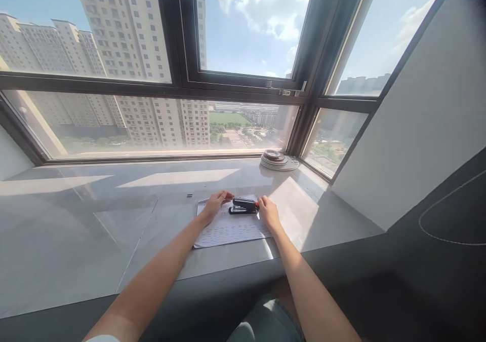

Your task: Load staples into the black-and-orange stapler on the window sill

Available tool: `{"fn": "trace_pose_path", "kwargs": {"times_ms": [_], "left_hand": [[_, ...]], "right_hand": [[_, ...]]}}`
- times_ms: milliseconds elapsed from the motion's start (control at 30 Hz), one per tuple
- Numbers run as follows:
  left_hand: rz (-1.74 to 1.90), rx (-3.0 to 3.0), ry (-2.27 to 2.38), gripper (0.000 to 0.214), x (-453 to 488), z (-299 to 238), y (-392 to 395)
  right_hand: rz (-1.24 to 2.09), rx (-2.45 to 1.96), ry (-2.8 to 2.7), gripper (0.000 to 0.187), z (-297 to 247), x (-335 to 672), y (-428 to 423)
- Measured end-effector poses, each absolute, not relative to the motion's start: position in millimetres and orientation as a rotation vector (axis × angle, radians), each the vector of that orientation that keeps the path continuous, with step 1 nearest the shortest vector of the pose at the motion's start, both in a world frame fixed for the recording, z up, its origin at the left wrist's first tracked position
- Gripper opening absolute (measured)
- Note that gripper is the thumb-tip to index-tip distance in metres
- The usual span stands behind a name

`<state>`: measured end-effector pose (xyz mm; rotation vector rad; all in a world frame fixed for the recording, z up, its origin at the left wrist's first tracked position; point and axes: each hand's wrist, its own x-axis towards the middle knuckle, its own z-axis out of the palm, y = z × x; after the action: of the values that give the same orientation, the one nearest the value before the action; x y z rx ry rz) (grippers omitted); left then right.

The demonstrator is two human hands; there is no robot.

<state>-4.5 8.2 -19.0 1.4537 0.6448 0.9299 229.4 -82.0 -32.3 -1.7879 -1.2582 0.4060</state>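
Observation:
A black stapler (pixel 243 206) rests on printed sheets of paper (pixel 228 233), its upper arm tilted up from its base. My right hand (pixel 269 212) is closed around the stapler's rear end, where a bit of orange shows. At the stapler's front end, my left hand (pixel 217 204) reaches in with its fingers stretched out. The fingertips are close to the stapler's nose; whether they touch it I cannot tell. Two small dark strips (pixel 190 195), which look like staple rows, lie left of the paper.
The paper lies on a wide grey windowsill (pixel 94 240) with sunlit patches. A stack of round, plate-like discs (pixel 279 161) stands in the far right corner by the window frame (pixel 243 86). A white wall (pixel 410 109) slopes along the right. The sill's front edge runs below my forearms.

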Motion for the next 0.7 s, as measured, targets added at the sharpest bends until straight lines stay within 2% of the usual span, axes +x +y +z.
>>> {"fn": "trace_pose_path", "kwargs": {"times_ms": [200, 367, 567, 700], "left_hand": [[0.907, 1.541, 0.735, 0.048, -5, -18, 8], [1.041, 1.722, 1.070, 0.041, -8, -21, 17], [1.136, 1.384, 1.092, 0.038, -17, -20, 28], [1.198, 1.304, 1.103, 0.049, -16, -16, 26]], "right_hand": [[0.380, -1.802, -1.284, 0.039, -34, 229, -80], [0.357, -1.830, -1.279, 0.040, -33, 229, -80], [0.378, -1.849, -1.257, 0.039, -28, 227, -82], [0.377, -1.852, -1.235, 0.038, -27, 225, -84]]}}
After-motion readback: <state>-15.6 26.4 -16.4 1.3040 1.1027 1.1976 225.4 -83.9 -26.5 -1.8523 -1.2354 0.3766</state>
